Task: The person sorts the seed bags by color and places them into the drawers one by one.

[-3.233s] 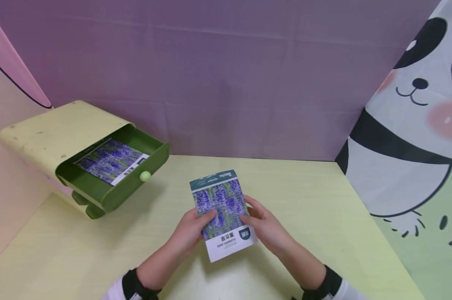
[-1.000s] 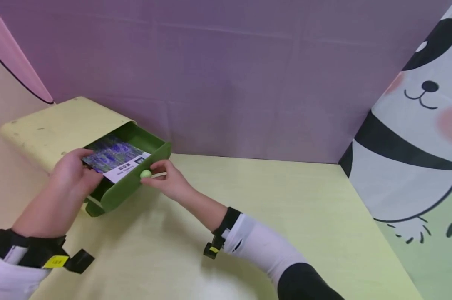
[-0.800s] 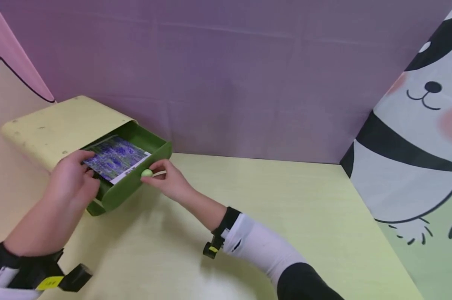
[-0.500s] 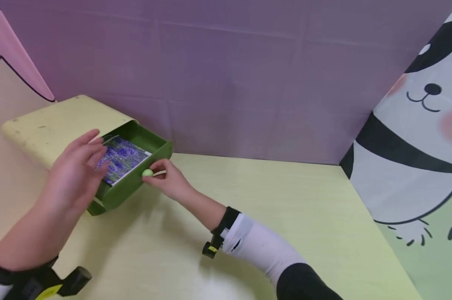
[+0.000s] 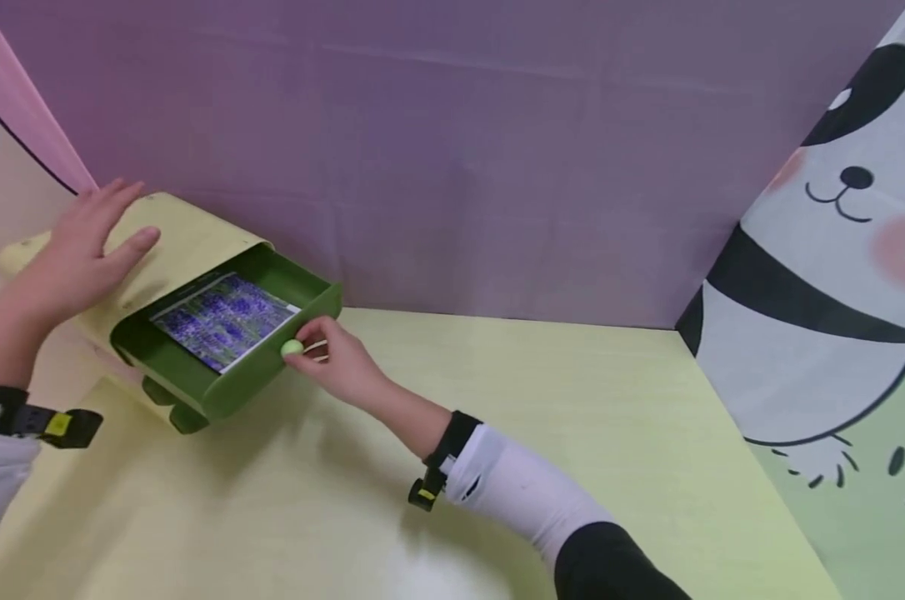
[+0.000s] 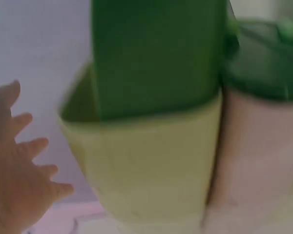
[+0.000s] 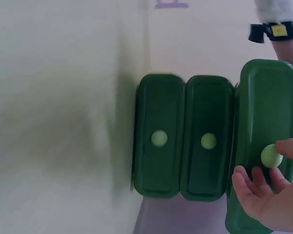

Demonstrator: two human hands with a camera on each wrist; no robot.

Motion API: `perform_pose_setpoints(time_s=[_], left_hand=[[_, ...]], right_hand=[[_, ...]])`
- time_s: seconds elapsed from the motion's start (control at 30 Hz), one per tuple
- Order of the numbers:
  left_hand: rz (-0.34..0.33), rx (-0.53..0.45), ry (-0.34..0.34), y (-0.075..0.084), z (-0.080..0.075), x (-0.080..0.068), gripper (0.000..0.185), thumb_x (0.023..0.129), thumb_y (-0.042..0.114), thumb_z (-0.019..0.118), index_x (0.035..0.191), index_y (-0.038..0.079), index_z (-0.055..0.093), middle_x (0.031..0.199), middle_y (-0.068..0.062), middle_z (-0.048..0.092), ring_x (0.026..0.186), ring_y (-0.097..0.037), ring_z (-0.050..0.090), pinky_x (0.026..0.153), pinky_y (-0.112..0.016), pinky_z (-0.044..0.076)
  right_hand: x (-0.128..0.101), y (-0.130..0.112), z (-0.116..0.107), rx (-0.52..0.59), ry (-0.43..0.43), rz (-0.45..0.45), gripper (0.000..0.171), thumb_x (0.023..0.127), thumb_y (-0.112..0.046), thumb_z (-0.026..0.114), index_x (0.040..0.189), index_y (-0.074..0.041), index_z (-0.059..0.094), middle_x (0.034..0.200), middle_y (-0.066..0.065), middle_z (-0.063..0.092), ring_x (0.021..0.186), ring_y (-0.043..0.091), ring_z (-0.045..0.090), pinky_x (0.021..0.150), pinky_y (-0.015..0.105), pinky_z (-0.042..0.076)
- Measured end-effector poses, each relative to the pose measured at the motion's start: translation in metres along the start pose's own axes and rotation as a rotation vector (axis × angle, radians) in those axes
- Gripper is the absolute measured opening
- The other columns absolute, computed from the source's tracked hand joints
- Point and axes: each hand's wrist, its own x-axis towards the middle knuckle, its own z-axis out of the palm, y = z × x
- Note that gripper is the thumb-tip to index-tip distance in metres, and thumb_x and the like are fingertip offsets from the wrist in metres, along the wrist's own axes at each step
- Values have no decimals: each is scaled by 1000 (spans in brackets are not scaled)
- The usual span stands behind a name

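Left hand has left the packet lying flat in the open drawer and now rests open-fingered on the cabinet top; right hand still pinches the knob, placement apparently complete.

Head view: looks forward and down from above onto the pale yellow cabinet and its open green plastic drawer. Left wrist view: close, blurred, at the cabinet's side. Right wrist view: faces the drawer front nearby.
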Motion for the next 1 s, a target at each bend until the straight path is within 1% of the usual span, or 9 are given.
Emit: perform_pose_setpoints(time_s=[0.1, 0.23, 0.33, 0.4, 0.47, 0.6, 0.77, 0.9, 1.0], left_hand=[[-39, 46, -76, -20, -4, 5, 65, 104, 34, 32, 154, 2, 6, 158, -28, -10, 140, -53, -20, 110, -66, -18], [-70, 194, -192, -34, -4, 11, 66, 104, 42, 29, 156, 9, 5, 158, -28, -9, 136, -59, -20, 101, -80, -9], [-102, 250, -302, -40, 0, 13, 66, 104, 46, 26, 156, 12, 2, 158, -28, -8, 135, -62, -18, 95, -85, -6], [-116, 261, -364, -43, 2, 13, 65, 104, 47, 23, 156, 13, 3, 158, -28, -7, 134, -63, -16, 95, -84, -7], [-128, 276, -414, -42, 3, 13, 65, 104, 48, 20, 156, 13, 4, 157, -29, -5, 134, -64, -13, 97, -82, -9], [-129, 306, -453, -40, 3, 12, 64, 104, 49, 17, 156, 12, 8, 158, -27, -5, 135, -64, -7, 98, -81, -9], [-116, 273, -465, -37, 1, 12, 62, 105, 46, 19, 156, 13, 8, 158, -27, -5, 136, -63, -9, 99, -81, -9], [-127, 277, -469, -36, 0, 12, 63, 105, 47, 18, 156, 14, 7, 158, -27, -7, 136, -63, -9, 99, -81, -8], [-140, 286, -470, -35, 0, 12, 64, 104, 49, 17, 156, 13, 6, 158, -27, -7, 135, -63, -9, 99, -81, -8]], right_hand=[[-1, 0, -1, -69, -10, -49, 28, 91, -15, 68, 113, -5, 55, 110, 7, 65, 98, 13, 64, 81, 12, 51], [-2, -1, -2, -97, -19, -62, 27, 91, -16, 68, 112, -6, 55, 110, 7, 65, 100, 12, 64, 80, 11, 51], [-2, -2, -3, -115, -20, -63, 27, 92, -17, 68, 113, -6, 55, 111, 7, 66, 102, 13, 64, 81, 12, 51], [-2, -3, -3, -137, -19, -68, 28, 92, -18, 67, 114, -6, 54, 111, 7, 66, 102, 13, 64, 81, 12, 51], [-2, -3, -2, -162, -23, -78, 28, 93, -18, 66, 115, -6, 53, 110, 8, 66, 101, 13, 64, 81, 12, 51], [0, -5, 0, -214, -35, -109, 27, 94, -19, 64, 115, -6, 53, 107, 6, 65, 97, 10, 62, 79, 10, 50], [9, -15, 5, -312, -32, -167, 27, 96, -25, 61, 117, -9, 53, 104, 1, 64, 92, 5, 60, 74, 8, 47], [24, -24, 11, -461, -3, -212, 29, 97, -31, 58, 119, -13, 54, 105, -4, 66, 92, 2, 60, 70, 6, 43], [38, -32, 20, -578, 20, -187, 31, 96, -37, 58, 121, -19, 55, 106, -10, 67, 90, -2, 61, 67, 5, 42]])
